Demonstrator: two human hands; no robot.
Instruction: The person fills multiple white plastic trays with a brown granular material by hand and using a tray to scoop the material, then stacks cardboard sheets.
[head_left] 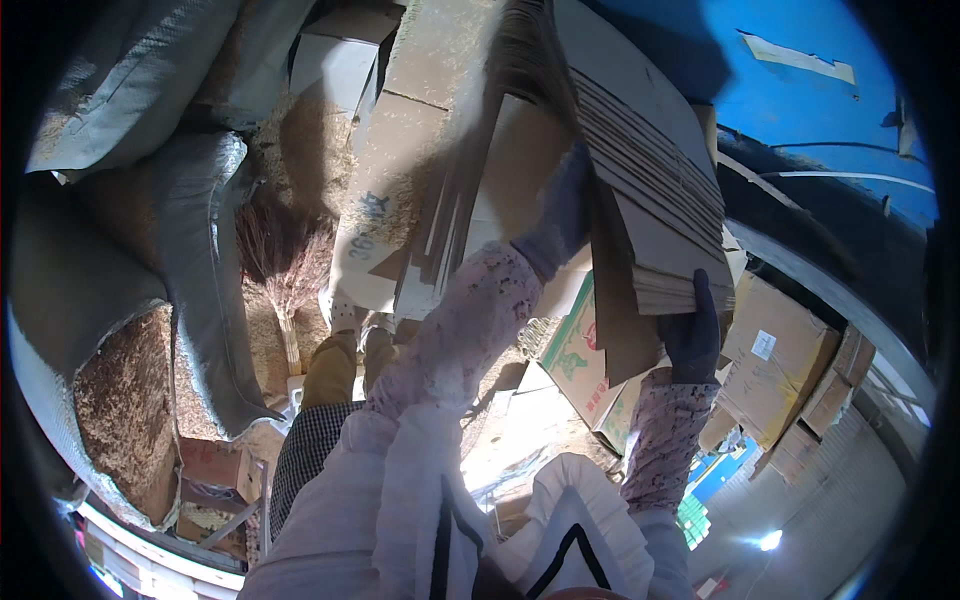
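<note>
Left hand (560,215), gloved, dark blue: pressed flat, fingers extended, against the near face of the stack of flattened cardboard sheets (640,170). Not wrapped around anything; it braces the bundle from the side.

Right hand (693,335), same glove: curled under the lower edge of the stack, fingers closed on the bottom corner and apparently carrying its weight. Both floral sleeves reach up to the load.

Stack itself: raised at chest to head height, tilted, sheet edges fanned out toward the upper right. It leans against the blue panel (800,110) beside it.

Progress, judged from the layout: one bundle gathered and lifted clear of the ground. Much material looks unhandled: a large printed sheet (400,190) left of the stack, a green-printed box (575,360) just below it, folded brown boxes (780,360) lower right of it.

Further left of the stack: a straw broom (285,270), grey sacks (195,260), sawdust-covered ground. The person's shoes (350,315) stand below the stack's left edge.
</note>
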